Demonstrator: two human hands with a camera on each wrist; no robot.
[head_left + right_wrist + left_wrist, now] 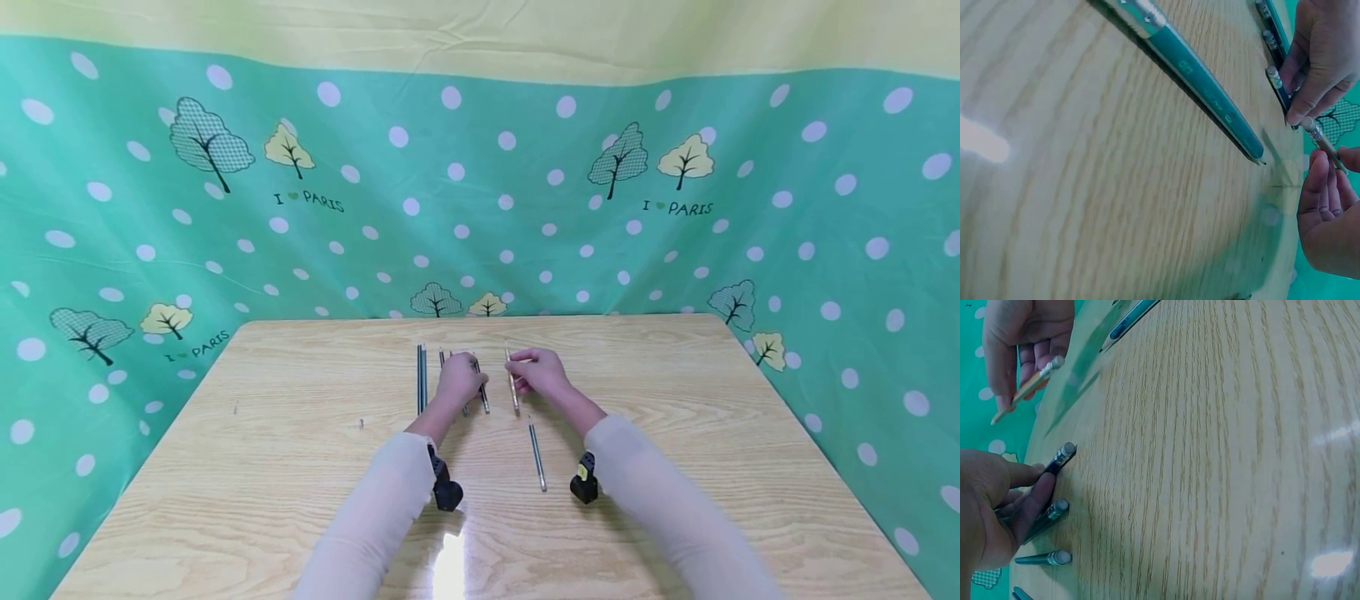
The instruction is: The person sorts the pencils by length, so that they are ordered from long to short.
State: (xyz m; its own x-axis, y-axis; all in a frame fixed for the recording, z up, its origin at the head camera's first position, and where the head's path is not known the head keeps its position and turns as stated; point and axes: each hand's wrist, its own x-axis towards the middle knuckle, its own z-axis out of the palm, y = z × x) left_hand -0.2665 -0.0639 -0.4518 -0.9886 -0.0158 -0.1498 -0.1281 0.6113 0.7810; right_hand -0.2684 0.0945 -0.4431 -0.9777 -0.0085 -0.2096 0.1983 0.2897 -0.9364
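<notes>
My left hand (459,379) pinches a dark pencil (482,398) between thumb and finger, close to its eraser end (1063,456). More dark pencils lie beside and partly under that hand. To its right, my right hand (542,372) holds a light, wood-coloured pencil (514,395) between thumb and fingers; its eraser end (1311,127) tips toward me. A teal pencil (537,457) lies on the table nearer to me, below the right hand, its point facing away.
Two long dark pencils (422,375) lie side by side left of the left hand. A tiny scrap (361,423) rests farther left on the wooden table (300,500). A green dotted curtain (510,200) hangs behind the table's far edge.
</notes>
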